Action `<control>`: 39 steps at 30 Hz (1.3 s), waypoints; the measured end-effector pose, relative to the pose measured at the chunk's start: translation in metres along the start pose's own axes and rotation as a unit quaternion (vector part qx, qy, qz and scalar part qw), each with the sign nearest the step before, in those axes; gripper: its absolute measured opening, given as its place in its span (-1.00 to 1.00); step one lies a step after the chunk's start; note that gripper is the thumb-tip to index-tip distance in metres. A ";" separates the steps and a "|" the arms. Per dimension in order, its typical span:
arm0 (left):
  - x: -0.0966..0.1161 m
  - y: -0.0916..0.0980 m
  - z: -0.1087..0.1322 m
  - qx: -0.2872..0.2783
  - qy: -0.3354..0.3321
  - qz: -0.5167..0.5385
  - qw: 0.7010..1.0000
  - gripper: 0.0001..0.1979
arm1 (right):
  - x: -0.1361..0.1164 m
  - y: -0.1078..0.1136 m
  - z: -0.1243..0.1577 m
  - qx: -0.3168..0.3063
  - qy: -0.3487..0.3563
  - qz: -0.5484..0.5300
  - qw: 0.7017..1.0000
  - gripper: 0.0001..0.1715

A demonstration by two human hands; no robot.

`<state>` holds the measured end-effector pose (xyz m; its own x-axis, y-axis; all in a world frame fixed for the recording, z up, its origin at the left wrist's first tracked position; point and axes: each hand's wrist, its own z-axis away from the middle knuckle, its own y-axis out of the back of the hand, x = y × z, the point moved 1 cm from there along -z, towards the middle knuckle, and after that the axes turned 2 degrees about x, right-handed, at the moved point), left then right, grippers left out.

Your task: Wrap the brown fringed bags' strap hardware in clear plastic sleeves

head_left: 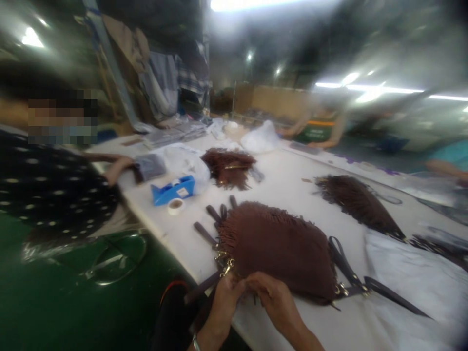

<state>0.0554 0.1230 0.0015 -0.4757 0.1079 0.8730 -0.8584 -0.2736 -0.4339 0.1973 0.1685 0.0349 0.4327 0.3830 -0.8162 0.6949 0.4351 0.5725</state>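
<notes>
A dark brown fringed handbag lies on the white table in front of me, its smooth panel facing up. Both hands meet at its near left corner. My left hand is closed, just below a gold clasp at the end of the bag's strap. Beside it, my right hand has its fingers bent together against the bag's near edge. Whatever the fingertips pinch is hidden behind them. A dark strap runs down left of my left hand. Another strap with gold fittings stretches out from the bag's right end.
Two more fringed bags lie farther back. A blue tape dispenser and a tape roll sit at the left edge. White sheeting covers the right side. A person in dotted clothing is at left; others work across the table.
</notes>
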 end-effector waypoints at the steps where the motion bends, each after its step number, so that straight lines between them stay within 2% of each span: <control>1: -0.003 0.001 -0.001 0.004 -0.003 -0.005 1.000 -0.60 | 0.000 -0.001 -0.001 0.000 -0.002 0.002 1.000 -0.70; 6: -0.019 0.006 -0.006 0.046 -0.006 -0.039 0.998 -0.60 | 0.000 -0.002 -0.004 0.000 0.016 0.050 0.999 -0.65; 13: -0.014 0.004 -0.001 0.078 0.011 -0.054 0.995 -0.62 | -0.009 0.003 -0.008 -0.037 0.004 0.166 0.985 -0.68; 19: -0.011 0.006 0.001 0.052 0.016 -0.048 0.997 -0.67 | -0.022 0.008 -0.015 -0.071 -0.023 0.216 0.973 -0.74; 23: -0.016 0.008 -0.002 0.045 0.011 -0.039 0.998 -0.68 | -0.024 0.009 -0.020 -0.079 -0.033 0.233 0.969 -0.63; 27: -0.028 0.013 -0.006 0.033 0.008 -0.021 0.999 -0.66 | -0.023 0.009 -0.022 -0.088 -0.039 0.253 0.963 -0.61; 31: -0.030 0.012 -0.007 0.028 0.012 -0.015 0.999 -0.61 | -0.022 0.008 -0.022 -0.089 -0.034 0.252 0.963 -0.60; 35: -0.029 0.008 -0.009 0.081 0.025 -0.043 0.995 -0.56 | -0.020 0.008 -0.023 -0.089 -0.028 0.239 0.966 -0.58; 39: -0.038 0.006 -0.011 0.143 0.050 -0.042 0.988 -0.52 | -0.017 0.007 -0.021 -0.077 -0.037 0.221 0.971 -0.61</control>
<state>0.0659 0.1280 -0.0364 -0.4341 0.2309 0.8708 -0.8127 -0.5173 -0.2680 0.1831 0.1819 0.0541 0.7139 0.5030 -0.4872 0.3389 0.3606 0.8690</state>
